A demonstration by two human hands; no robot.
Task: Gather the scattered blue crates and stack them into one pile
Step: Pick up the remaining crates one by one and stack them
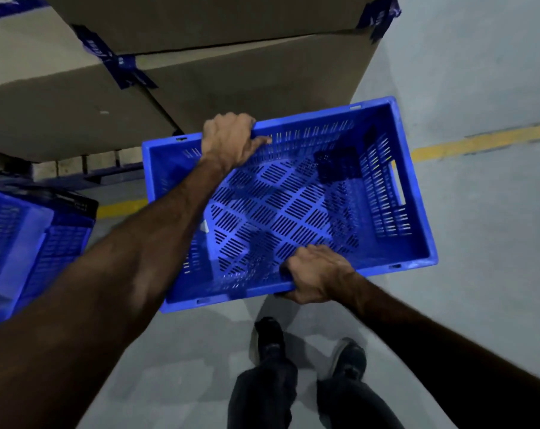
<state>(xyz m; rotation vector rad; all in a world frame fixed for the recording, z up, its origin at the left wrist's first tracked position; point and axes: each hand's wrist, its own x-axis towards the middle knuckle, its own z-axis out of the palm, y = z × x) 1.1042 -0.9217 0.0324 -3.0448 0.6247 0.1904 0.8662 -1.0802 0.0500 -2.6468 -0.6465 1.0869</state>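
Two hands, left hand & right hand, each gripping rim of center crate; second crate, blurred, poss. a stack, at left edge.

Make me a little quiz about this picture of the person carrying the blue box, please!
1. True or false: both hands grip the carried blue crate.
2. Which hand grips the far rim? A) left hand B) right hand
3. Fill in: on the grey floor a ______ painted line runs past the crate.

Key:
1. True: each hand's fingers curl over a long rim.
2. A: the left hand holds the far rim, next to the cardboard boxes; the right hand holds the near rim, above the shoes.
3. Yellow.

Bonus look: more blue crates sit at the left edge.
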